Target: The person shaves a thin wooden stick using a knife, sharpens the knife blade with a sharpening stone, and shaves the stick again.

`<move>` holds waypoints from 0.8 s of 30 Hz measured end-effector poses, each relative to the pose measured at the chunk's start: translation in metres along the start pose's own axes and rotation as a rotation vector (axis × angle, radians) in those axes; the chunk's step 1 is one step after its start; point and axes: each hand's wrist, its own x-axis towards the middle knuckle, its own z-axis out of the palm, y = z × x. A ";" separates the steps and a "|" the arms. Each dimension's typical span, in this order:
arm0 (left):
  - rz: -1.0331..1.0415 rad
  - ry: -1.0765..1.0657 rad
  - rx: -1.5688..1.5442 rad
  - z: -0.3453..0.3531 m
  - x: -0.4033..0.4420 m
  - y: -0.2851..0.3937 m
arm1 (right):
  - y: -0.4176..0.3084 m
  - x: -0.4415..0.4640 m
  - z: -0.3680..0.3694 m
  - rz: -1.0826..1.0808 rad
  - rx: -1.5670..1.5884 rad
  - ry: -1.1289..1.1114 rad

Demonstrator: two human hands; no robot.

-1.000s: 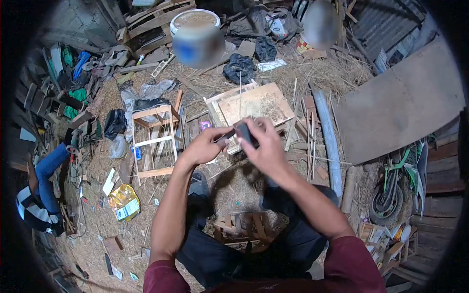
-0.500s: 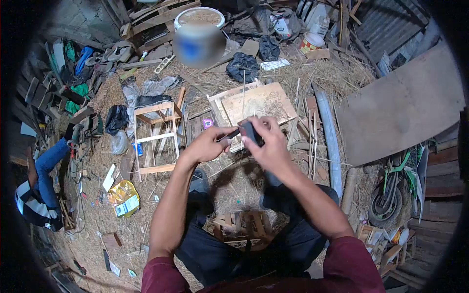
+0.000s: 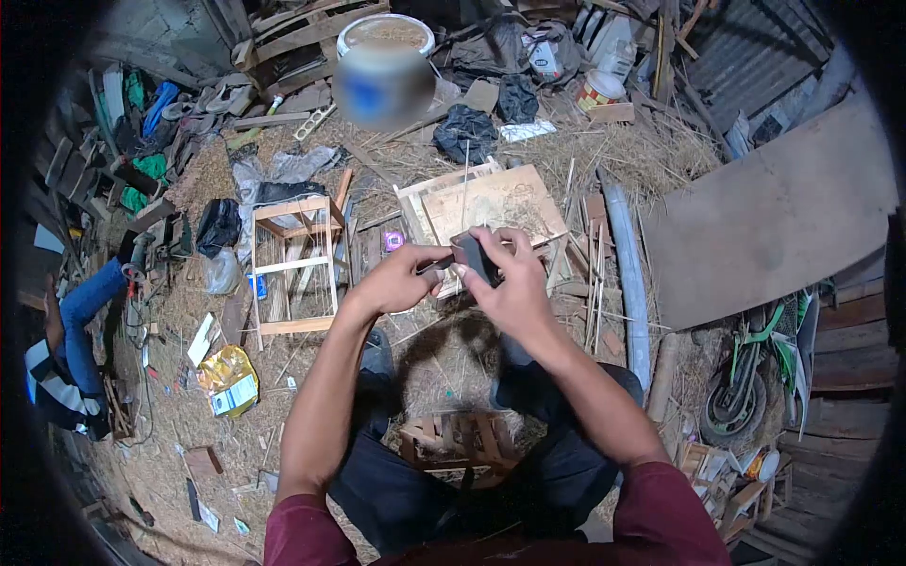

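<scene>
Above a low wooden board [image 3: 505, 198], both hands meet in the middle of the view. My right hand [image 3: 514, 288] grips a dark rectangular block [image 3: 478, 261] with a brownish end face. My left hand [image 3: 408, 281] is closed, thumb against fingers, touching the block's left side. A small dark piece shows between its fingertips, too hidden to name. A thin pale stick [image 3: 466, 189] rises from close to the fingertips across the board; whether a hand holds it I cannot tell.
A small wooden frame [image 3: 295, 266] stands to the left, near a yellow packet [image 3: 228, 379]. At right are a grey pipe [image 3: 630, 283], a large flat sheet [image 3: 774, 217] and a green motorbike [image 3: 755, 368]. Another person's jeans-clad leg [image 3: 90, 300] shows far left. A bucket [image 3: 385, 90] stands at the back.
The view has shifted slightly. The dark block has turned a little between my hands, showing more of its brownish end, and my right fingers have moved slightly. Both hands keep their grip.
</scene>
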 end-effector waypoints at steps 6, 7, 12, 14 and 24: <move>0.005 0.014 -0.038 0.003 0.010 -0.006 | 0.016 0.008 -0.005 0.009 -0.048 0.042; 0.028 0.037 -0.050 0.005 0.011 -0.011 | 0.009 0.005 -0.003 -0.013 -0.052 0.028; 0.015 0.011 -0.020 0.006 0.004 -0.004 | 0.022 0.017 -0.021 0.116 -0.020 0.107; -0.011 0.034 -0.034 0.004 0.008 0.001 | 0.012 -0.001 -0.004 -0.014 -0.042 0.039; -0.015 0.033 0.020 0.002 0.003 -0.002 | 0.023 0.007 -0.002 0.055 0.008 -0.014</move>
